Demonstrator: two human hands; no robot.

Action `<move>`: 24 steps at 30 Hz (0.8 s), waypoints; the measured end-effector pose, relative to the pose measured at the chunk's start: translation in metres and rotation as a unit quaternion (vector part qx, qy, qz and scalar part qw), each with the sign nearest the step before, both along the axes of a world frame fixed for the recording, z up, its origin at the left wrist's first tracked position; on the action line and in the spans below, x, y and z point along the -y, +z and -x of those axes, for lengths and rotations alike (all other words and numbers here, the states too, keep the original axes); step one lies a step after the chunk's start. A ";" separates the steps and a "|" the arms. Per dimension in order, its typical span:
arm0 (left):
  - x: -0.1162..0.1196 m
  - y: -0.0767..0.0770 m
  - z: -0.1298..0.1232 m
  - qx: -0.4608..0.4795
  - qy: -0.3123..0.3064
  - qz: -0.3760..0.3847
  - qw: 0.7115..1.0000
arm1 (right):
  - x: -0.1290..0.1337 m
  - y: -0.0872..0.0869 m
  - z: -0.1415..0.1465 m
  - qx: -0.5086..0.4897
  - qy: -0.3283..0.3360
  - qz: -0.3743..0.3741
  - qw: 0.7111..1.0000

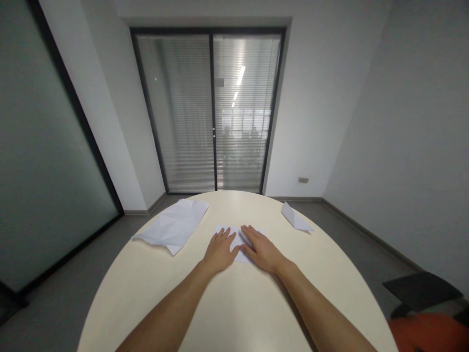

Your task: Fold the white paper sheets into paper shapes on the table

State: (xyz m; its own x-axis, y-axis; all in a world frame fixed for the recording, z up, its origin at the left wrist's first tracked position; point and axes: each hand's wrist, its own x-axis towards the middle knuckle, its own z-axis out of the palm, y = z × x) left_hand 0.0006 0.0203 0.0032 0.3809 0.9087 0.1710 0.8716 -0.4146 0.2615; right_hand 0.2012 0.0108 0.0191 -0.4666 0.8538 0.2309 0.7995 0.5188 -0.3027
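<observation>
A small white sheet of paper (240, 238) lies on the round table (234, 303), partly covered by both hands. My left hand (221, 250) rests flat on its left side, fingers stretched out and a little apart. On the right side of the sheet lies my right hand (261, 249), palm down with fingers extended. The two thumbs come close together near the middle of the paper. Much of the sheet is hidden under the palms, so its exact shape cannot be made out.
A larger creased white sheet (176, 222) lies at the table's left edge. A folded piece of paper (296, 218) sits near the right edge. A red and black chair (427, 330) stands at lower right. Glass doors with blinds (208, 112) are beyond the table.
</observation>
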 end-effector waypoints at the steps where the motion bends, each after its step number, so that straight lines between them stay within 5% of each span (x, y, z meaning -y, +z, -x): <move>1: -0.001 0.000 0.000 0.004 0.001 0.000 1.000 | 0.002 -0.001 0.002 -0.005 0.026 0.018 0.999; 5: -0.003 0.000 -0.001 0.017 0.017 -0.015 1.000 | 0.004 -0.006 0.002 0.027 -0.001 0.089 0.996; 12: -0.008 0.002 0.006 0.062 0.068 -0.078 0.993 | -0.005 -0.005 -0.009 0.059 -0.102 0.105 0.988; 18: -0.004 0.002 0.003 0.114 -0.022 -0.091 0.989 | -0.006 -0.007 -0.007 0.043 -0.148 0.075 0.985; 24: -0.003 -0.004 -0.001 0.073 -0.010 -0.072 0.995 | -0.007 -0.002 -0.011 -0.010 -0.076 0.006 0.997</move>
State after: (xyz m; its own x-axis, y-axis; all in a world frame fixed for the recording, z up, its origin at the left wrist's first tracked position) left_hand 0.0011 0.0234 -0.0007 0.3610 0.8630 0.3534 0.8199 -0.4743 0.3206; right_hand 0.2120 0.0181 0.0169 -0.3263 0.9174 0.2278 0.8625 0.3876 -0.3255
